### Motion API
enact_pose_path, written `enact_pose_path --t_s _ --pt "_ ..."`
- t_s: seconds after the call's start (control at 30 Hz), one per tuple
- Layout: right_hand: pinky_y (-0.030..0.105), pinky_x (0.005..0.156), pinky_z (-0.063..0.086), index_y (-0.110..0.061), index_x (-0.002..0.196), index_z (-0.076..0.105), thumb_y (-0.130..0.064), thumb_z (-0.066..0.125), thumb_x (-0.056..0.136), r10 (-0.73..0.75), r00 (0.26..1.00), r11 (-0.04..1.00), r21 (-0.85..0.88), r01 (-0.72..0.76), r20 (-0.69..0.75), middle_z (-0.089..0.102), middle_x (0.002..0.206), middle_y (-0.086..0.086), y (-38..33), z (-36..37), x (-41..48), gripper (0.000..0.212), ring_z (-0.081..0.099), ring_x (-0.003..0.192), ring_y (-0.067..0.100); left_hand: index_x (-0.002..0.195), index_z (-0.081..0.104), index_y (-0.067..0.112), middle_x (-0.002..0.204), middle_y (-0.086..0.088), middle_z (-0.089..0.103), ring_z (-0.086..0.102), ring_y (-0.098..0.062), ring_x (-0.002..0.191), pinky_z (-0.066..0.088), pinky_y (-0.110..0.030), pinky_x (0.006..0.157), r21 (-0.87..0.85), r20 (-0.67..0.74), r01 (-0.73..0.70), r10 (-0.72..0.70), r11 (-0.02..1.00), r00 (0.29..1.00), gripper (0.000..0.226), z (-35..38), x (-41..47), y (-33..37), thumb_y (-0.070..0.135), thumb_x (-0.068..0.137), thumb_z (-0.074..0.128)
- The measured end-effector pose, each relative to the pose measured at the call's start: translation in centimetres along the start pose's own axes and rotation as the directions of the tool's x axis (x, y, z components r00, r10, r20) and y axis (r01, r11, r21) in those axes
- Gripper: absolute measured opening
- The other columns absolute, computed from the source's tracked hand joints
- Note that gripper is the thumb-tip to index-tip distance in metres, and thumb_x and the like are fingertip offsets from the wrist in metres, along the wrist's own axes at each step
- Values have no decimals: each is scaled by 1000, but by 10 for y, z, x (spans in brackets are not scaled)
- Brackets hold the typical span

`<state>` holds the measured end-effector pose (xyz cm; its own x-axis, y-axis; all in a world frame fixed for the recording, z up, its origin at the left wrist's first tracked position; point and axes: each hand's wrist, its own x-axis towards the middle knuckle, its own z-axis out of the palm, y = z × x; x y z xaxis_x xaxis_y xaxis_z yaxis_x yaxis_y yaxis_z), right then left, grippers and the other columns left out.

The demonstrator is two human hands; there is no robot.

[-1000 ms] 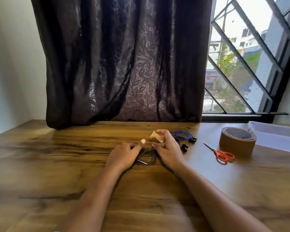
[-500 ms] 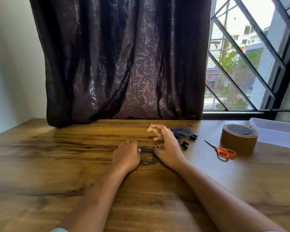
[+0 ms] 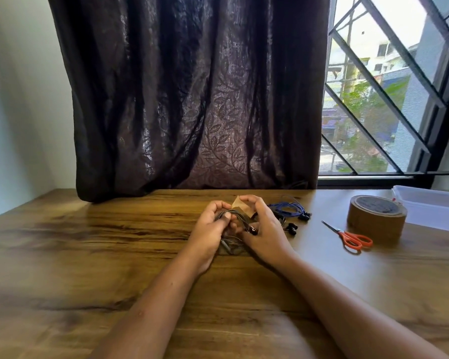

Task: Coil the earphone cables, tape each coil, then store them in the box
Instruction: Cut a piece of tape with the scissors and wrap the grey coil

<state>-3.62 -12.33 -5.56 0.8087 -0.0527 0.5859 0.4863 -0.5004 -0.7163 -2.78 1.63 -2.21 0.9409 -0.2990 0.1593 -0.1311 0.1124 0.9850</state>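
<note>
Now holding coil (image 3: 237, 217) raised off table (image 3: 88, 255), no longer flat there. Gripping it in curled fingers of left hand (image 3: 210, 228); pinching tape piece (image 3: 237, 203) just above it with right hand (image 3: 266, 229).

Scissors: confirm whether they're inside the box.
No, the scissors lie on the table beside the tape roll, outside the box.

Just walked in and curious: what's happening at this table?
A person is bundling earphones. The left hand grips a dark coiled cable while the right hand pinches a piece of brown tape by it. Blue earphones, scissors, a tape roll and the box lie to the right.
</note>
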Motion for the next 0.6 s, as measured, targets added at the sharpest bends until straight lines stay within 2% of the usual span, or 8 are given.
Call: enact_pose_path --t_s 0.1,0.17,0.27,0.37,0.47,0.53,0.6 --pt "35 92 52 -33 128 43 -10 77 76 -7 1000 1000 9 7 -6 53 123 -7 2 1 1 66 55 112 10 103 54 11 84 -4 62 51 -5 54 50 -27 64 -279 -24 3 -10 960 1000 19 0 0 6 0 97 40" --pt "31 86 55 -35 128 43 -10 78 76 15 1000 999 50 -15 -8 51 125 -7 2 1 2 68 55 113 11 103 54 10 86 -4 63 45 -3 48 47 -20 53 -352 -46 -1 -16 936 999 20 -1 0 7 -2 96 40" --pt "23 77 53 -36 128 44 -8 77 76 0 1000 999 48 1 -13 51 124 -5 2 4 2 68 56 109 11 104 56 11 90 -4 65 41 -2 45 40 -16 45 -362 -54 5 -26 932 998 20 -1 1 6 1 97 41" --pt "32 74 57 -35 126 45 -13 78 74 19 1000 991 129 -20 15 53 123 -2 1 6 1 66 63 100 19 101 58 13 94 -5 65 37 -2 44 36 -14 41 -327 -67 2 -25 945 997 19 -3 2 6 5 98 41" --pt "27 68 57 -31 124 47 -18 75 80 86 996 964 249 -88 23 56 118 2 -7 1 -1 54 69 82 16 102 60 14 101 -5 67 35 -2 44 35 -14 41 -293 -68 10 -31 956 997 19 -6 4 6 12 99 41" --pt "23 67 55 -28 119 51 -18 66 88 95 994 958 276 -79 -47 62 107 -1 -15 -3 -1 36 67 79 9 99 61 14 101 -9 63 35 -1 42 32 -14 40 -275 -65 21 -41 961 997 21 -6 5 5 16 100 40" --pt "19 68 51 -27 113 55 -16 59 93 96 979 973 225 -55 -178 64 92 -8 -19 -6 1 23 61 77 0 98 63 13 96 -12 62 37 -2 42 32 -15 40 -271 -69 48 -69 962 995 25 -6 3 4 21 100 39"
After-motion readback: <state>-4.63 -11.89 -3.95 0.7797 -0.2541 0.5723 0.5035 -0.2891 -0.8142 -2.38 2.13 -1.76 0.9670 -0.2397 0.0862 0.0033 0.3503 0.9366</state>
